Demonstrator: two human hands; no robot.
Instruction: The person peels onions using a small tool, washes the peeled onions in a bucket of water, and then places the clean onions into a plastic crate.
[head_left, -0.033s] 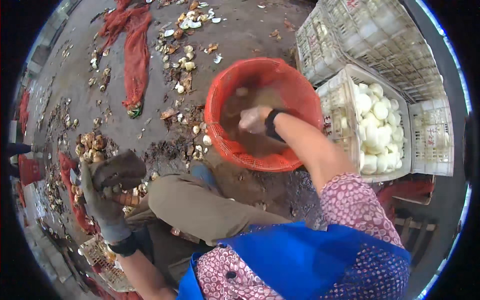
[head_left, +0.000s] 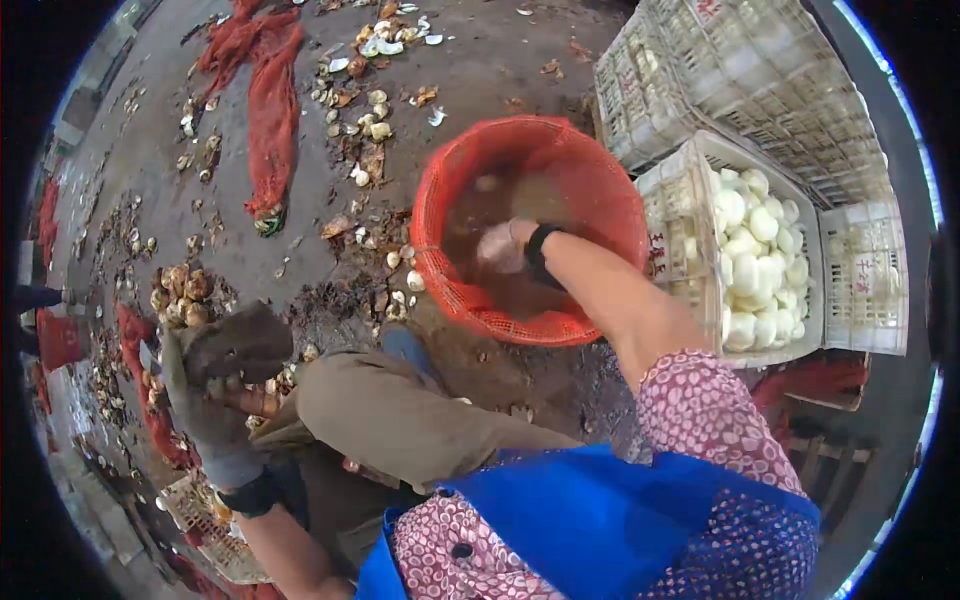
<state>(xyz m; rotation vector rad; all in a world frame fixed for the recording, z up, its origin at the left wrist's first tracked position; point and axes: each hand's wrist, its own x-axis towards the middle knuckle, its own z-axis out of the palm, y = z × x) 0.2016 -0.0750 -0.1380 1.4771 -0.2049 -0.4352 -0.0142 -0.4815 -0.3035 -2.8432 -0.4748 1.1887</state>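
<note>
My left hand, in a grey glove, is wrapped round what looks like a cleaver, with a broad dark blade and a brownish handle. It is held out beside my left knee. My right hand, in a pale, thin glove with a dark band at the wrist, reaches into murky water in a red mesh basket. Its fingers are under the surface, so whether they grip anything is hidden. A small pale round thing shows in the water near the basket's far side.
Right of the basket stands a white plastic crate of peeled white bulbs, with stacked crates behind it. Brown unpeeled bulbs lie left on the floor. A red net bag and scattered peelings lie farther off.
My right hand has sunk slightly deeper into the water. My left hand and the cleaver have barely moved.
</note>
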